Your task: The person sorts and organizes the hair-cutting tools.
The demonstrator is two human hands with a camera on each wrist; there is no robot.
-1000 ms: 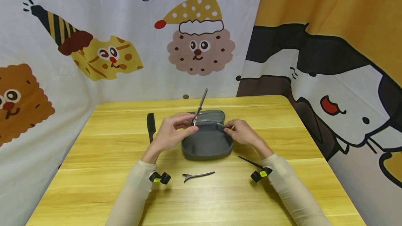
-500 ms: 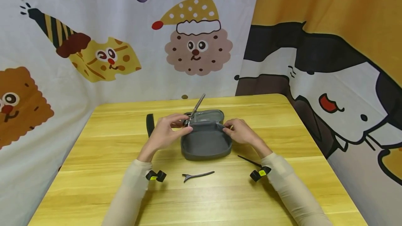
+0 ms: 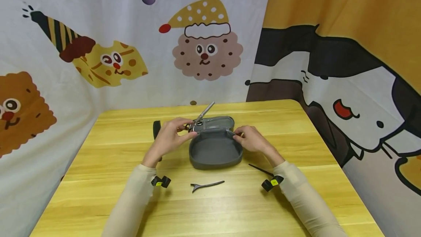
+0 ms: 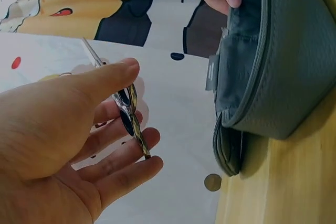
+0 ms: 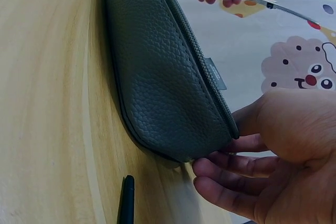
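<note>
My left hand (image 3: 169, 138) holds a pair of silver scissors (image 3: 206, 109) by the finger loops, thumb against fingers, at the back left of a grey zip case (image 3: 215, 162). The blades slant up and away to the right. In the left wrist view the scissors (image 4: 127, 109) hang apart from the case. The case stands unzipped with its lid folded back, and the part of its inside that shows is bare. On the case's right rim, my right hand (image 3: 253, 139) pinches the edge; the right wrist view shows the thumb inside and fingers outside the wall (image 5: 163, 87).
A dark hair clip (image 3: 207, 185) lies in front of the case. Another thin dark stick-like thing (image 3: 260, 169) lies by the right wrist, partly hidden. Left of the left hand is a black comb (image 3: 156, 129), partly covered. A printed curtain hangs behind the table.
My left hand has drifted left and slightly lower with the scissors, whose blades now tilt further over to the right. My right hand keeps its place on the case rim.
</note>
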